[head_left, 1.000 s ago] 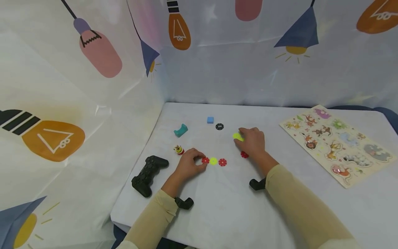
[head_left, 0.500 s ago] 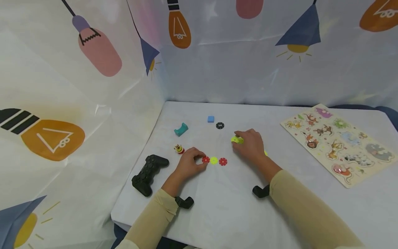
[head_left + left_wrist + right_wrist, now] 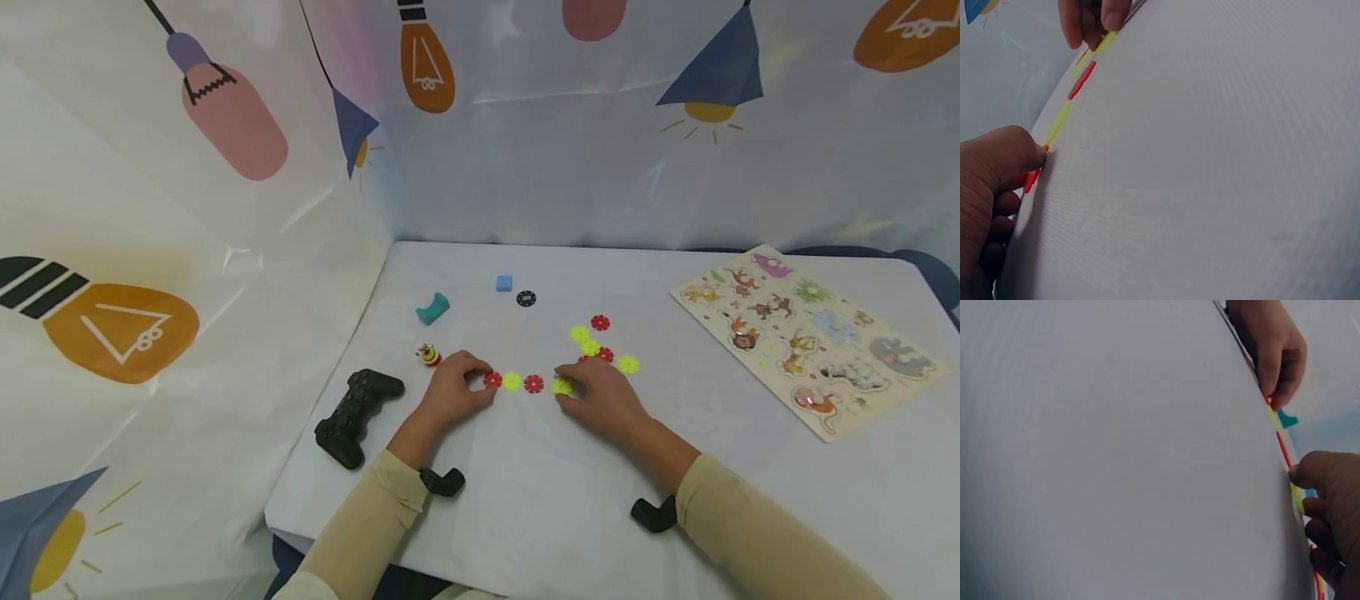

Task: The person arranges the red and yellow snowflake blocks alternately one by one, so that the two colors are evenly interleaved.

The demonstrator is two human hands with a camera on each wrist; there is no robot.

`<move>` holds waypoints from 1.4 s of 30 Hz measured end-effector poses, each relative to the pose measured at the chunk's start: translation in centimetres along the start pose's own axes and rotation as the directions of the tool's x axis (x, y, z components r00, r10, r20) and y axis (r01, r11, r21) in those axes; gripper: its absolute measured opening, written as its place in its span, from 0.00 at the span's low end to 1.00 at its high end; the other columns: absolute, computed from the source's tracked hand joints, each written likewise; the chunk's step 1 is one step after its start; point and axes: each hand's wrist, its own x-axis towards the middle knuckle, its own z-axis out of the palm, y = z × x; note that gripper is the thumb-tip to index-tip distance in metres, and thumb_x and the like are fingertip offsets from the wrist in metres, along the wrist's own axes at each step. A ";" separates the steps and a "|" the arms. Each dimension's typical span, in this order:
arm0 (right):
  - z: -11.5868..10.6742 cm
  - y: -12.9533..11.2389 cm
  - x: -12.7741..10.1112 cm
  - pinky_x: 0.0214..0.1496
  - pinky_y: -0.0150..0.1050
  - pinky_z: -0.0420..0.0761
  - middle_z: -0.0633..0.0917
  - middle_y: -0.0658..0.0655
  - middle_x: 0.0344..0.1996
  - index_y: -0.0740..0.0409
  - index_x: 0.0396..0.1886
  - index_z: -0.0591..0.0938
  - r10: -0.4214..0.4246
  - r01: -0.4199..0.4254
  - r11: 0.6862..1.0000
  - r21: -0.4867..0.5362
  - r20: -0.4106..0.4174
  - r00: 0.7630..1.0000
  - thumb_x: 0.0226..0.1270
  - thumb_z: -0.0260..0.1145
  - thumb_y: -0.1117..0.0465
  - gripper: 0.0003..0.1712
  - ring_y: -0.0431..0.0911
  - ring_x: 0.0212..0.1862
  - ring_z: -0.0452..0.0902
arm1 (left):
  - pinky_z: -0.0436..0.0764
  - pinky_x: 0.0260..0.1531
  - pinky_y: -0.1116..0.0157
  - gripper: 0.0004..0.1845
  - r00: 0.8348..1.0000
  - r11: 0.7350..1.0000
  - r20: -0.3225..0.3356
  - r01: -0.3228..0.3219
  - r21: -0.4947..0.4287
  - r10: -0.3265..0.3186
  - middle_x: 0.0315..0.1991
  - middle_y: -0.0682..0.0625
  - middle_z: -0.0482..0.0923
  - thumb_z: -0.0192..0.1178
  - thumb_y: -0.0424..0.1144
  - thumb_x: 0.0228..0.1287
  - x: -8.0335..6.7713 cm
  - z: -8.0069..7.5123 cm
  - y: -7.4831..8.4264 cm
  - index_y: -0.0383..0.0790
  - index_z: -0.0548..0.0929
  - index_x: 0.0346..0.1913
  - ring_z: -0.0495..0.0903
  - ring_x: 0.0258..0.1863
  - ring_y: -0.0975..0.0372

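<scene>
A row of notched, flower-shaped plastic discs lies on the white table. My left hand [image 3: 453, 388] pinches the red disc [image 3: 492, 379] at the row's left end between thumb and finger. Rightward of it come a yellow disc [image 3: 512, 381] and another red disc [image 3: 533, 383], lying flat. At the right end, my right hand [image 3: 603, 396] pinches a yellow disc [image 3: 561, 386], a small gap from that red one. Both pinches also show in the wrist views, where the discs [image 3: 1082, 80] appear edge-on. Behind my right hand lies a loose cluster of red and yellow discs [image 3: 590, 347], partly hidden by it.
A black game controller [image 3: 358, 417] and a small striped figure [image 3: 428, 355] are left of my left hand. Farther back are a teal curved piece [image 3: 432, 309], a blue block [image 3: 504, 283] and a black chip [image 3: 527, 298]. An animal puzzle board [image 3: 810, 342] lies at right.
My right hand has come from the loose cluster toward me and left, bringing a yellow disc to the row's right end. My left hand has stayed on its red disc.
</scene>
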 end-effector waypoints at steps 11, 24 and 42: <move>-0.1 0.3 -0.2 0.50 0.47 0.79 0.86 0.51 0.46 0.52 0.56 0.84 0.018 -0.019 1.000 -0.012 -0.020 1.000 0.56 0.75 0.52 0.27 0.49 0.49 0.78 | 0.77 0.40 0.66 0.14 1.000 1.000 0.007 0.019 -0.003 -0.019 0.39 0.62 0.76 0.72 0.45 0.55 -0.1 -0.1 0.2 0.50 0.86 0.44 0.73 0.38 0.67; -4.0 4.2 0.8 0.60 0.60 0.68 0.81 0.59 0.56 0.55 0.65 0.76 0.158 -0.160 0.983 -0.089 -0.024 0.987 0.52 0.76 0.48 0.40 0.57 0.61 0.68 | 0.77 0.38 0.65 0.14 1.000 1.000 -0.003 -0.003 -0.022 0.003 0.38 0.61 0.76 0.73 0.45 0.55 -0.1 0.0 -0.1 0.49 0.86 0.44 0.73 0.37 0.65; -3.3 7.3 1.3 0.51 0.55 0.72 0.85 0.57 0.44 0.57 0.59 0.82 0.086 -0.095 0.992 -0.078 -0.107 0.990 0.59 0.74 0.52 0.29 0.55 0.49 0.74 | 0.77 0.40 0.64 0.14 1.000 0.999 0.005 0.007 -0.036 -0.007 0.38 0.60 0.77 0.73 0.45 0.54 0.1 0.0 0.2 0.49 0.86 0.44 0.73 0.38 0.66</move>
